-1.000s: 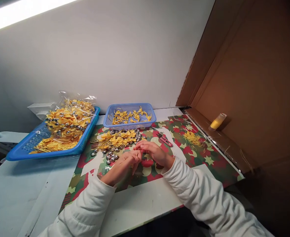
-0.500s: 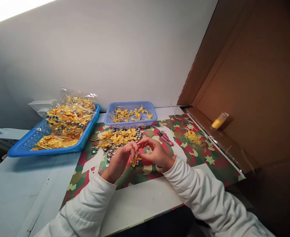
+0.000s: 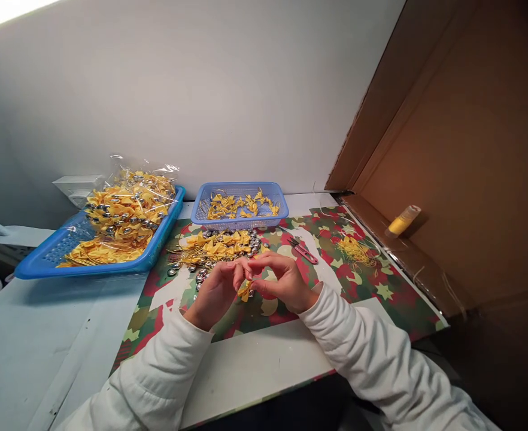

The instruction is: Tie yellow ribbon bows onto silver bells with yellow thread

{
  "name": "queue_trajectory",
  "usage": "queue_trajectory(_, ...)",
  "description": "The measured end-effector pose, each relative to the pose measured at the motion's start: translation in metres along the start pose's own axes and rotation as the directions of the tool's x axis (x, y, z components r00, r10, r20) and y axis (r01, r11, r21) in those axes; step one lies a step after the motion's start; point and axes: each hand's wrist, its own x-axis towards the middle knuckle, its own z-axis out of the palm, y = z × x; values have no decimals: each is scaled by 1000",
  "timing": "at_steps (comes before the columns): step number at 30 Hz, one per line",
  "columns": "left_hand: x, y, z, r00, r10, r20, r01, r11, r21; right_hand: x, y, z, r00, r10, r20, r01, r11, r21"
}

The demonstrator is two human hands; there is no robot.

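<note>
My left hand (image 3: 215, 291) and my right hand (image 3: 278, 280) meet over the red and green patterned mat (image 3: 372, 293), fingertips pinched together on one small yellow ribbon bow (image 3: 245, 291) that hangs between them. Just beyond my hands lies a loose heap of yellow bows (image 3: 214, 246) mixed with small silver bells (image 3: 201, 276). Both arms wear white sleeves.
A small blue basket (image 3: 205, 197) with yellow bows stands behind the heap. A larger blue tray (image 3: 44, 258) at the left holds a clear bag of bows and bells. Pink thread snips (image 3: 303, 252), a tuft of yellow thread (image 3: 354, 249), a yellow tube (image 3: 401, 221) and a cardboard wall lie right.
My hands lifted slightly off the mat and drew together; a yellow bow now hangs between the fingertips, where a second ago only a thin strand showed.
</note>
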Motion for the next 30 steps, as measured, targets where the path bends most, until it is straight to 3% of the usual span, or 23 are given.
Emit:
queue_trajectory(8,0,1,3,999,-31,-27,32,999,35,-2,1,4,999,-6,-35,7,1000,24)
queue_trajectory(20,1,-1,0,999,15,-46,-12,998,64,-2,-4,4,965,236,-117,-214,961,177)
queue_trajectory(25,3,1,-1,994,69,-80,-52,981,189,0,-2,4,953,244,-181,-223,966,131)
queue_trajectory(30,2,3,-4,984,171,-47,-147,936,320,1,0,3,933,294,-205,-257,948,188)
